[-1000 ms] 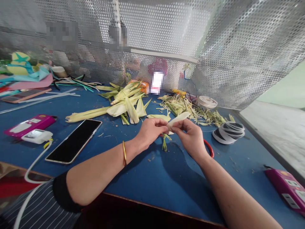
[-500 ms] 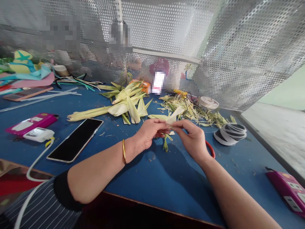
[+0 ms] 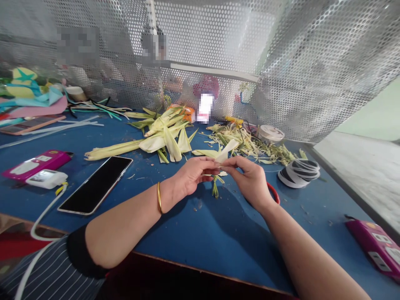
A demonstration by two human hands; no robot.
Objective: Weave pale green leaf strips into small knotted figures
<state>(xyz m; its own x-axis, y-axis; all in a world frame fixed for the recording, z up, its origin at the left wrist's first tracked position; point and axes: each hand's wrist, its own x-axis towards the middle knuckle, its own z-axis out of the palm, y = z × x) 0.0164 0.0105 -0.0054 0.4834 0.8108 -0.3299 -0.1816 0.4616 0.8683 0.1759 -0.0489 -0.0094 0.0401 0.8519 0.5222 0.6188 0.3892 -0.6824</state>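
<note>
A pale husk (image 3: 227,151) stands up between the two hands, above the desk (image 3: 193,233). The left hand (image 3: 196,175) has its grip pinched on the husk's lower end, and the right hand (image 3: 250,181) clamps the same end between thumb and fingers. Just below hangs or lies a green bundle (image 3: 215,187); which, I cannot tell. A red handle (image 3: 274,193) shows partly behind the right wrist. Beyond the hands, a heap of husks (image 3: 171,143) partly hides an orange packet (image 3: 189,113), whose contents cannot be seen. Scraps (image 3: 243,139) spread to its right, beside a white roll (image 3: 271,133). A black-and-white coil (image 3: 299,173) sits nearer. Left of the hands lies a dark-screened phone (image 3: 95,185); a mesh screen (image 3: 212,37) closes off the back.
</note>
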